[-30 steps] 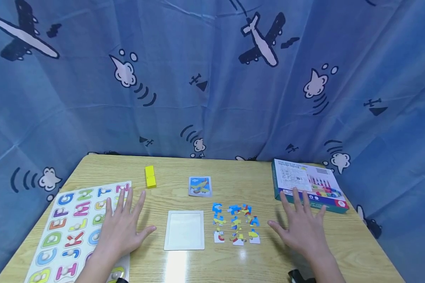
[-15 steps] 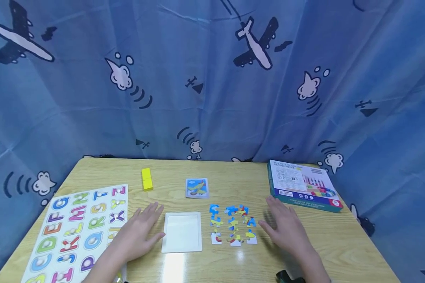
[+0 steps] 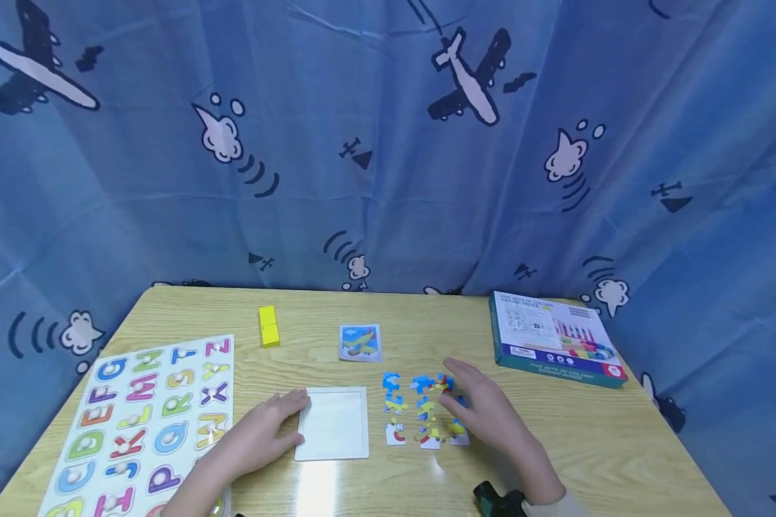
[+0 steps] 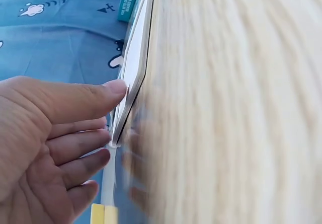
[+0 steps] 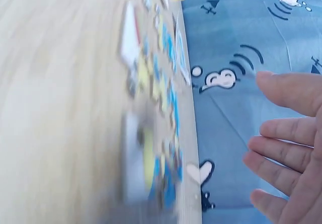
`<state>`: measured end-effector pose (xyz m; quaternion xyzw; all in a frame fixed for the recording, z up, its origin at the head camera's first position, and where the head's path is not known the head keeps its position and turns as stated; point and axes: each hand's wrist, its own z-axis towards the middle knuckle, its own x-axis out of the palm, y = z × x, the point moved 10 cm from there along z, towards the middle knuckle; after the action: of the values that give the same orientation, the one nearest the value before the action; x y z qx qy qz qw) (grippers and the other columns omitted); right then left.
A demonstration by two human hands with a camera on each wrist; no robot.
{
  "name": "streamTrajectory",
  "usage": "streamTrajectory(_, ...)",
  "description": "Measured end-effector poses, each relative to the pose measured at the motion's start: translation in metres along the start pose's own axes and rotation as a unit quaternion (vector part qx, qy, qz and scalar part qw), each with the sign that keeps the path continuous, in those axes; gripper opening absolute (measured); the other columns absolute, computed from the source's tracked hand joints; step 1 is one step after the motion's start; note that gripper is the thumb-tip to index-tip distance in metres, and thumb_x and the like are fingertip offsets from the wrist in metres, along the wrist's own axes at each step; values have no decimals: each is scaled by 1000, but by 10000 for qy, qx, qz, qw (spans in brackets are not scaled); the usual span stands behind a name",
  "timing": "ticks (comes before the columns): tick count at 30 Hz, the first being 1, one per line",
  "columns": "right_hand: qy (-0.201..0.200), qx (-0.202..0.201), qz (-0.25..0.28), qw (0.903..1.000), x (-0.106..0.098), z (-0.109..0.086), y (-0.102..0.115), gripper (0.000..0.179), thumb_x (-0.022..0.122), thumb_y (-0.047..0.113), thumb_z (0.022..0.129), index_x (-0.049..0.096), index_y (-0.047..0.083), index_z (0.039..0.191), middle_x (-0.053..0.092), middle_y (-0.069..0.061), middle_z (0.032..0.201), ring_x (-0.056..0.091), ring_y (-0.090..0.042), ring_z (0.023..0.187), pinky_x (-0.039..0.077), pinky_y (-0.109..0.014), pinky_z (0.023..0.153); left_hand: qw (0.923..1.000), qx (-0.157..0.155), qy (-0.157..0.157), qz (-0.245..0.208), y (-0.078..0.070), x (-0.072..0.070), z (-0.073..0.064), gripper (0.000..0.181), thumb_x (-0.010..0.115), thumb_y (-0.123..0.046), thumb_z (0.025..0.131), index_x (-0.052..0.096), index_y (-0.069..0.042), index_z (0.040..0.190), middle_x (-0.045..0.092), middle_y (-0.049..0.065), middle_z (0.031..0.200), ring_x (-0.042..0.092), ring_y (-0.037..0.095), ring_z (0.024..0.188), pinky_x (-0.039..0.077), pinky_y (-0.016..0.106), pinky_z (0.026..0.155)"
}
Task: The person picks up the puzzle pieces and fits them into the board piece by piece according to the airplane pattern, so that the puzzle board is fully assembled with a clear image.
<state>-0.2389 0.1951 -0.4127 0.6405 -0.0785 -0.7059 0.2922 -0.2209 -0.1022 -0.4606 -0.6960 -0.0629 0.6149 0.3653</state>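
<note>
My left hand is at the left side of a square white puzzle tray. In the left wrist view the thumb meets the tray's rim, and the other fingers are loosely bent beside its corner. My right hand hovers over the right part of a group of jigsaw pieces, partly hiding some of them. Its fingers are spread and hold nothing in the right wrist view, where the pieces look blurred. Beyond the tray lies a small picture card of a yellow airplane.
On the left lies an alphabet board with knobbed letters. Two yellow blocks stand at the back left. A flat teal-edged box occupies the back right, and a blue airplane-print curtain hangs behind the table.
My left hand has moved right from over the alphabet board to the tray's left edge. My right hand has moved left, from the box's front to above the puzzle pieces.
</note>
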Motion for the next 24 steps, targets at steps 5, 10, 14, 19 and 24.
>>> streamTrajectory(5, 59, 41, 390, 9992, 11, 15, 12, 53, 69, 25, 87, 53, 8, 134, 53, -11, 138, 48, -32, 129, 44, -51, 102, 9999, -36, 54, -126, 6, 3, 0, 51, 72, -20, 83, 58, -3, 129, 48, 11, 143, 41, 54, 125, 36, 58, 105)
streamTrajectory(10, 287, 140, 596, 9977, 32, 32, 20, 45, 69, 21, 87, 59, 9, 129, 58, -10, 131, 52, -30, 125, 46, -48, 101, 9998, -38, 85, -172, 10, 3, -1, 52, 73, -22, 82, 58, -3, 128, 48, 10, 143, 45, 46, 126, 38, 54, 104)
streamTrajectory(14, 519, 71, 639, 9966, 47, 43, 27, 40, 68, 18, 88, 61, 7, 125, 62, -8, 124, 58, -26, 116, 50, -44, 96, 9995, -71, 109, -277, 12, 3, -1, 52, 73, -22, 82, 59, -3, 128, 47, 9, 143, 47, 36, 129, 40, 49, 104)
streamTrajectory(19, 696, -132, 488, 9963, 59, 52, 32, 36, 66, 15, 89, 62, 4, 123, 64, -7, 117, 61, -24, 108, 53, -41, 91, 9992, -51, 117, -372, 14, 4, 0, 52, 73, -24, 82, 59, -4, 128, 48, 7, 143, 47, 34, 129, 40, 49, 104)
streamTrajectory(24, 721, -41, 339, 9968, 68, 57, 29, 33, 66, 13, 88, 64, 5, 121, 64, -8, 116, 60, -26, 111, 51, -42, 94, 9994, 63, 109, -326, 12, 5, 1, 51, 73, -24, 82, 59, -4, 128, 48, 8, 142, 48, 33, 128, 41, 48, 104)
